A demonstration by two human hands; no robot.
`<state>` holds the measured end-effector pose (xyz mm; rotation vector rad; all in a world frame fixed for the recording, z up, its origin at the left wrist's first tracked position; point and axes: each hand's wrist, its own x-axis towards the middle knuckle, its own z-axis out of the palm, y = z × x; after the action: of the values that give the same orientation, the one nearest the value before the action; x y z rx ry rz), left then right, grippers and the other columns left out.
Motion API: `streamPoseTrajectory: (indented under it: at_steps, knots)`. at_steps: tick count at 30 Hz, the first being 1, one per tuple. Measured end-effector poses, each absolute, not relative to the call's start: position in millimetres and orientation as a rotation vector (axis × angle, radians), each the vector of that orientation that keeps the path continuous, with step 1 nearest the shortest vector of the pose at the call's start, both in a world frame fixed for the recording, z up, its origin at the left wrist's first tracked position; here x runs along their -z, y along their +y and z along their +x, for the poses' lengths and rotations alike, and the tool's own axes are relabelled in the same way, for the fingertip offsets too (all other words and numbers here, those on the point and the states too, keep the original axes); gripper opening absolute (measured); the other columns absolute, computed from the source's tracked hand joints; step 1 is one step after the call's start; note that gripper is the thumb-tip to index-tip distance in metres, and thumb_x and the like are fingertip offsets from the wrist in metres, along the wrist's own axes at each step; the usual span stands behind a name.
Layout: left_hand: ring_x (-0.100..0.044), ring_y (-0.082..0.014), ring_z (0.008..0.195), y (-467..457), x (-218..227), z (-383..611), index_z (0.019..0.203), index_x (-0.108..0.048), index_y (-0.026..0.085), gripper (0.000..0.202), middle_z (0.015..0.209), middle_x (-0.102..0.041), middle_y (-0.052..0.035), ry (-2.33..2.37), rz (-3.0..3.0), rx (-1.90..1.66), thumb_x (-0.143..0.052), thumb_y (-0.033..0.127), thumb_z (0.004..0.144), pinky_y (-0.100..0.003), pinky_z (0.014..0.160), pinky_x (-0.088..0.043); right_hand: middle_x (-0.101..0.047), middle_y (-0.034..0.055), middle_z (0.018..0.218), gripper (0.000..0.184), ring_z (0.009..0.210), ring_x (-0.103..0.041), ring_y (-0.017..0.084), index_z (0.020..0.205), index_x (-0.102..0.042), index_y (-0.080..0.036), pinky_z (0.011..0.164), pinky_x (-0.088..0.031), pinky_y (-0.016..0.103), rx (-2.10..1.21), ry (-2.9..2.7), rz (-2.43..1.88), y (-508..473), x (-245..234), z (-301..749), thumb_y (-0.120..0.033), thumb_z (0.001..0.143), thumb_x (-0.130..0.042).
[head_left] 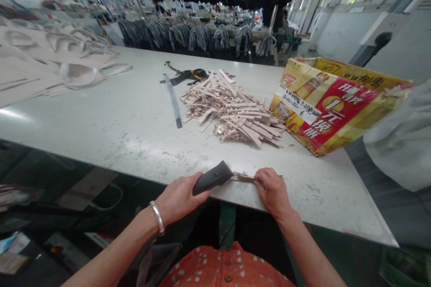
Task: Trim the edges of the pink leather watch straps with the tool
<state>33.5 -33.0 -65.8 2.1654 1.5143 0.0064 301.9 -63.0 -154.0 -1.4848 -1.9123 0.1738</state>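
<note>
Along the near edge of the counter (101, 116), the left hand (178, 199) is clenched around a black tool (212, 178), whose end touches a pale strap (244, 178). The right hand (272, 193) curls its fingers (261, 180) over that strap, pinning it to the surface. Well beyond them lies a heap of buckled straps (232, 112).

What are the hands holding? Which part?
The left hand grips a black tool by its handle. The right hand holds a pale strap down on the table, partway along it.
</note>
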Motion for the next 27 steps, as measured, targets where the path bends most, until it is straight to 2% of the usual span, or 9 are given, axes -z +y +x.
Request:
streamPoseTrajectory:
  at_steps: [6,16,21,27]
  knots:
    - [-0.058,-0.017,0.063,-38,55,36,0.093,-0.056,0.023,0.029,0.068,-0.061,0.001,1.507,2.166,-0.003,-0.046,0.046,0.078,-0.023,0.055,-0.036,-0.059,0.006,0.089,0.011,0.086,-0.051,0.018,0.082,-0.061,-0.02,0.075,-0.043,0.031,-0.238,-1.93,-1.365,-75,159,300,-0.014,0.083,-0.051]
    - [-0.06,-0.0172,0.063,-30,63,61,0.083,-0.057,0.024,0.019,0.07,-0.063,-0.0005,1.39,2.25,0.034,-0.049,0.039,0.075,-0.023,0.053,-0.035,-0.057,0.0046,0.085,0.007,0.085,-0.052,0.018,0.081,-0.058,-0.019,0.074,-0.043,0.031,-0.388,-1.86,-1.435,-67,158,302,-0.015,0.081,-0.053]
    - [-0.06,-0.0177,0.066,-24,67,71,0.084,-0.057,0.023,0.02,0.073,-0.065,-0.0022,1.43,2.224,-0.076,-0.049,0.038,0.074,-0.023,0.055,-0.037,-0.057,0.0071,0.096,0.022,0.092,-0.052,0.02,0.102,-0.057,-0.02,0.078,-0.044,0.033,-0.322,-1.868,-1.481,-65,162,300,-0.016,0.081,-0.052]
    - [-0.061,-0.0189,0.066,-29,71,50,0.087,-0.056,0.023,0.021,0.071,-0.065,-0.002,1.535,2.167,-0.126,-0.048,0.039,0.076,-0.024,0.056,-0.038,-0.059,0.0061,0.092,0.018,0.089,-0.053,0.02,0.097,-0.061,-0.023,0.077,-0.045,0.033,-0.202,-1.909,-1.597,-60,153,319,-0.023,0.084,-0.048]
